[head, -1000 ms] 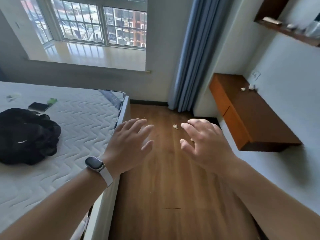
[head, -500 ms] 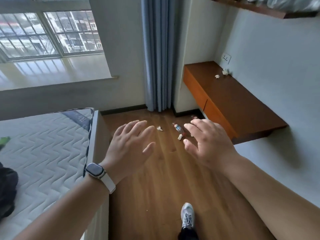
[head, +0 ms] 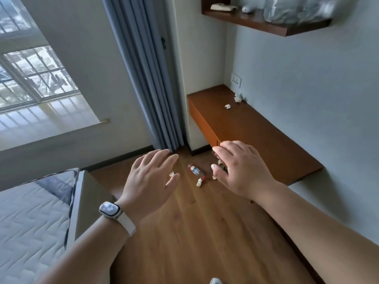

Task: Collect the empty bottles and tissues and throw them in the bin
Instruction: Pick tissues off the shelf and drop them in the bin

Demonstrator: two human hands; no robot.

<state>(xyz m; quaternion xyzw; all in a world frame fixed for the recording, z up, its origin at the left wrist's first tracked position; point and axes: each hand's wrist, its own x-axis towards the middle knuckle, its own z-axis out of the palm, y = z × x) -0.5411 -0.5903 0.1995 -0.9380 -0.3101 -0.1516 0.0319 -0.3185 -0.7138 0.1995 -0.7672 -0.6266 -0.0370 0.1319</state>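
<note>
An empty plastic bottle (head: 195, 171) with a red cap lies on the wooden floor between my hands, farther off. Crumpled white tissues lie around it: one (head: 171, 174) by my left thumb, one (head: 199, 182) at the bottle's near end, one (head: 214, 177) partly behind my right hand. Two more tissues (head: 227, 106) (head: 238, 97) sit on the brown wall-mounted desk (head: 256, 136). My left hand (head: 152, 181), with a watch on the wrist, and my right hand (head: 242, 171) hover above the floor, fingers spread, holding nothing. Something red and green is half hidden behind my right hand. No bin is in view.
A bed with a white mattress (head: 30, 218) fills the lower left. A blue curtain (head: 147, 83) hangs in the corner beside a window (head: 34, 78). A wall shelf (head: 264, 23) with items is above the desk. My shoe tip (head: 215, 281) shows at the bottom edge.
The view has swung right and moved closer to the corner; the bottle and floor tissues have come into sight and now appear larger. Both hands stay raised and empty.
</note>
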